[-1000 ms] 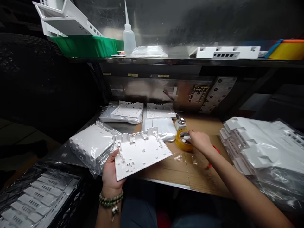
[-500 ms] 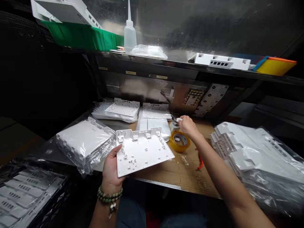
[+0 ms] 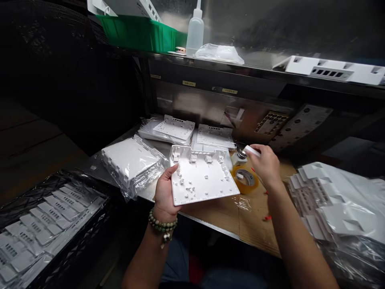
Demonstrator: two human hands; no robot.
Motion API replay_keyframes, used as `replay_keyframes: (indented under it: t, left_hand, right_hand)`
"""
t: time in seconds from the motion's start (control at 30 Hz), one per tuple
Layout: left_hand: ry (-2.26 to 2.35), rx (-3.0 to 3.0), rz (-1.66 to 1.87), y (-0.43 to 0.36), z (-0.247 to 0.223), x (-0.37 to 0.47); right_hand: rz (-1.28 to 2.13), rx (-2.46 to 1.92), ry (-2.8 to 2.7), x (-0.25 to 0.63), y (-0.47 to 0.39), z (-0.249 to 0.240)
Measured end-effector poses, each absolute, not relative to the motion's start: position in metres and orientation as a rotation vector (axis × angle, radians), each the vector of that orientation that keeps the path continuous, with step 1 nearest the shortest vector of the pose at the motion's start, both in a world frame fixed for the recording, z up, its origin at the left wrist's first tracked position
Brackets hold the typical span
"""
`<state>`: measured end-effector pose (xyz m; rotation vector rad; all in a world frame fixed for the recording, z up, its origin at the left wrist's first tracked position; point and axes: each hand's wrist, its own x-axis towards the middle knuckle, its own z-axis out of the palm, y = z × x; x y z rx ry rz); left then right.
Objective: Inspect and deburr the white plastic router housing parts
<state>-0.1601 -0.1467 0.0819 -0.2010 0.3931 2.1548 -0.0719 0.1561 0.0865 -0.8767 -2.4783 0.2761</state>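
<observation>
My left hand (image 3: 165, 194) grips the left edge of a white plastic housing panel (image 3: 216, 180), thumb on top, with its ribbed inner side facing up. A beaded bracelet (image 3: 163, 225) circles that wrist. My right hand (image 3: 267, 165) pinches a small white block (image 3: 252, 151), whose exact kind I cannot make out. Beside the block stands a small white bottle with a metal top (image 3: 240, 157). Just below that bottle lies a roll of yellowish packing tape (image 3: 253, 186). Behind the held panel, more white panels (image 3: 215, 136) rest on plastic bags.
Bagged white housings (image 3: 129, 158) lie left, and a bagged stack (image 3: 337, 196) stands right. A black crate (image 3: 99, 212) holds wrapped panels at lower left. Overhead, a shelf (image 3: 255, 72) carries a green bin (image 3: 138, 36) and a squeeze bottle (image 3: 195, 32). Cardboard (image 3: 249, 220) covers the bench.
The view has swung left, so the scene sits farther right. My right hand has drawn back slightly from the metal-topped bottle, and the white block shows more. My left hand keeps the panel.
</observation>
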Motion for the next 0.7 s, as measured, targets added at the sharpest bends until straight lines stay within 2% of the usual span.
replay_keyframes:
  t: [0.13, 0.3, 0.47, 0.7]
  left_hand:
    - [0.43, -0.259, 2.208, -0.137, 0.089, -0.148]
    - [0.402, -0.194, 2.169, -0.126, 0.095, -0.135]
    - [0.397, -0.132, 2.134, -0.127, 0.089, -0.132]
    - [0.416, -0.139, 2.188, -0.124, 0.091, -0.126]
  right_hand:
    - [0.773, -0.184, -2.253, -0.033, 0.049, 0.092]
    - [0.88, 0.049, -2.22, -0.011, -0.053, 0.077]
    - [0.79, 0.024, -2.226, -0.007, -0.054, 0.062]
    - [0.764, 0.042, -2.25, -0.005, -0.058, 0.07]
